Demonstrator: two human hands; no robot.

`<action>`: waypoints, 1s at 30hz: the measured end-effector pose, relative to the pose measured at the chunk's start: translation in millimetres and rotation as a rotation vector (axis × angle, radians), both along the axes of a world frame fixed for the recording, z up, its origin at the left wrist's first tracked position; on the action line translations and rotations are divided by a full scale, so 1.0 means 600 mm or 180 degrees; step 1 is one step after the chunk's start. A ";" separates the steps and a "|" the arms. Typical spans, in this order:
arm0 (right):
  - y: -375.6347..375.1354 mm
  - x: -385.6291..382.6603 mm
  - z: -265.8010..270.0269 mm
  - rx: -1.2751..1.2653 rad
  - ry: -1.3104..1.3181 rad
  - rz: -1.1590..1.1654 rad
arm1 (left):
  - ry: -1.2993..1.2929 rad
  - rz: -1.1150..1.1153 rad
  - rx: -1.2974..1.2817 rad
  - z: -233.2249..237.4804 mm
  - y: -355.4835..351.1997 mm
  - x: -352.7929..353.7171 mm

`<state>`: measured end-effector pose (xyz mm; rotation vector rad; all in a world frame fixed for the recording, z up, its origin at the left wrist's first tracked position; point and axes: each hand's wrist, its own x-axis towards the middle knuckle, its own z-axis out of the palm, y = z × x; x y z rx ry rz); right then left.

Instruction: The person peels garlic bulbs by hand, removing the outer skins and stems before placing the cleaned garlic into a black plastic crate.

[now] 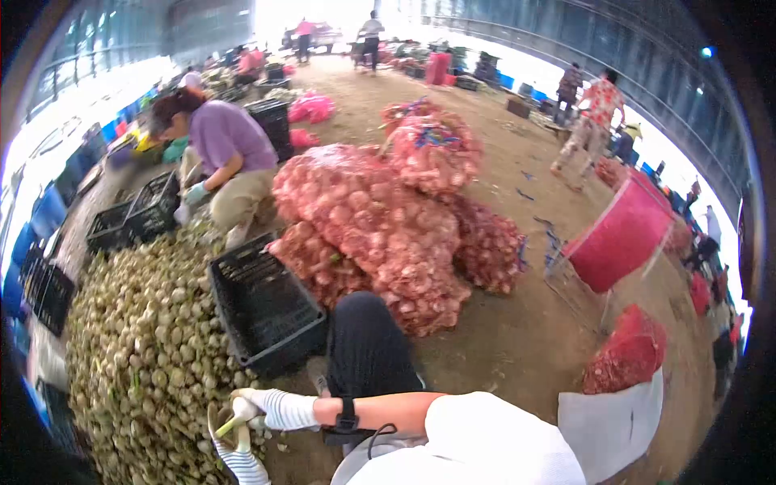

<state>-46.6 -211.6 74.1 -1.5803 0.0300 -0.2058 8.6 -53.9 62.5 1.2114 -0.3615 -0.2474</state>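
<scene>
**Pale stalk held between two gloved hands at the edge of the bulb pile**

A pale green stalk (229,426) is held in the right hand (252,402), whose gloved fingers are closed around its upper end. The stalk is seen low at the left of the view, in front of the bulb pile (153,347). Its long axis is slanted, with the free end pointed down and to the left, away from the right wrist and toward the left hand (235,449). The left hand is set just below it in the view, close to the free end; the right hand is the nearer, being in contact. Whether the left fingers are clamped on anything cannot be told, as they are small and partly hidden.

A black crate (283,353) is placed beyond the right hand, between the pile and the red net sacks (368,218). Farther back, a crouched co-worker (230,137) is seen beside other crates (153,198).
</scene>
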 end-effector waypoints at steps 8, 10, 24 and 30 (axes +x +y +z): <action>-0.003 -0.067 0.046 0.0409 0.0305 -0.0247 | 0.0814 -0.0447 0.1333 0.110 -0.040 -0.063; 0.006 -0.031 -0.064 0.0264 0.0103 -0.0237 | 0.0826 -0.0542 0.1214 0.108 -0.046 -0.060; 0.007 -0.099 0.050 -0.0443 0.0499 0.0947 | -0.0949 0.0407 0.1569 0.120 -0.024 -0.055; 0.013 -0.093 0.025 -0.0618 0.0553 0.1063 | 0.0122 0.0200 0.0487 0.156 -0.002 -0.063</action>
